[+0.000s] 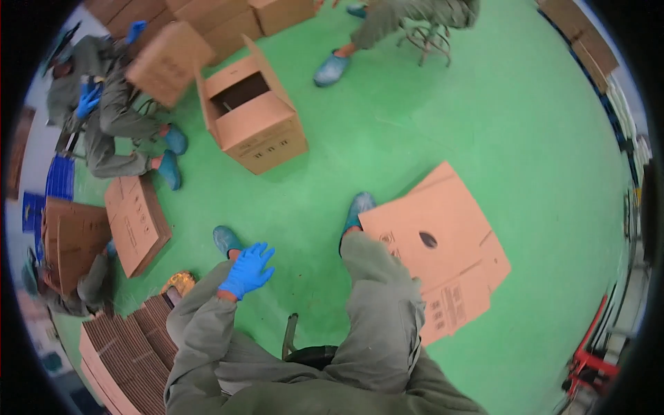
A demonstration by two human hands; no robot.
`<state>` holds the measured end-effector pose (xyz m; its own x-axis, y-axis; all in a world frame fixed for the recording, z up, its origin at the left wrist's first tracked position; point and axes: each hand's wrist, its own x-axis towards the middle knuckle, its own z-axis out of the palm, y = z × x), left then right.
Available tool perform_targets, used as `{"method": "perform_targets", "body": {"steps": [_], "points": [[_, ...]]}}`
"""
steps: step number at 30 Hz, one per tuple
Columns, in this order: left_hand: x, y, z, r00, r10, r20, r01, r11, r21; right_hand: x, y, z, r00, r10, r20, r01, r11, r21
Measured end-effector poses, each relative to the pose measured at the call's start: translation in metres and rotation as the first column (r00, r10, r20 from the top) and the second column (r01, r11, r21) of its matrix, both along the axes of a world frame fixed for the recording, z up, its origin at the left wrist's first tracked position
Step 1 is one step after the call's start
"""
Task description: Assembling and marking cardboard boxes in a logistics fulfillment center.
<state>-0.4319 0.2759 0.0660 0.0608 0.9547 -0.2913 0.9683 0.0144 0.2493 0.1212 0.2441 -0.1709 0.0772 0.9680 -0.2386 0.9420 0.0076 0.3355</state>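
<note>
My left hand (247,271), in a blue glove, hovers over my left knee with its fingers stretched out and nothing in them. My right hand does not show; only that arm's sleeve (443,387) appears at the lower edge. Beside my right leg is a flattened cardboard carton (456,214) with a dark oval hole, its upper left corner close to my right shoe (361,204). To my left stands a stack of folded cardboard cartons (128,346), edges up. I am seated, legs apart.
An open carton (270,142) stands on the green floor ahead. More flattened cartons (138,225) lie to the left. Co-workers sit at the upper left (104,104) and the top (415,14); another person (90,283) handles cardboard at left. Red equipment (588,360) stands at far right.
</note>
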Motion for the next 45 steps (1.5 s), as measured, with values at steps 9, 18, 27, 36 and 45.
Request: {"method": "perform_targets", "body": {"steps": [9, 18, 27, 36, 45], "points": [[0.01, -0.034, 0.031, 0.988, 0.062, 0.141, -0.055, 0.997, -0.056, -0.026, 0.128, 0.118, 0.977, -0.133, -0.165, 0.129, 0.991, -0.036], [0.062, 0.005, 0.109, 0.614, 0.284, 0.736, -0.38, 0.924, -0.04, -0.001, 0.19, 0.557, 0.195, 0.171, -0.966, -0.02, 0.985, 0.17], [0.046, 0.026, 0.225, 0.293, -0.05, 0.955, -0.699, 0.67, 0.25, -0.061, 0.188, 0.646, -0.436, 0.38, -0.816, -0.107, 0.878, 0.466], [0.0, -0.063, 0.287, 0.211, -0.142, 0.967, -0.858, 0.448, 0.252, -0.264, 0.237, 0.443, -0.158, 0.054, -0.986, -0.295, 0.95, 0.099], [0.051, 0.015, 0.066, 0.49, 0.63, 0.602, -0.822, 0.563, 0.08, -0.36, 0.057, 0.295, -0.028, -0.318, -0.948, -0.781, 0.599, -0.178]]}}
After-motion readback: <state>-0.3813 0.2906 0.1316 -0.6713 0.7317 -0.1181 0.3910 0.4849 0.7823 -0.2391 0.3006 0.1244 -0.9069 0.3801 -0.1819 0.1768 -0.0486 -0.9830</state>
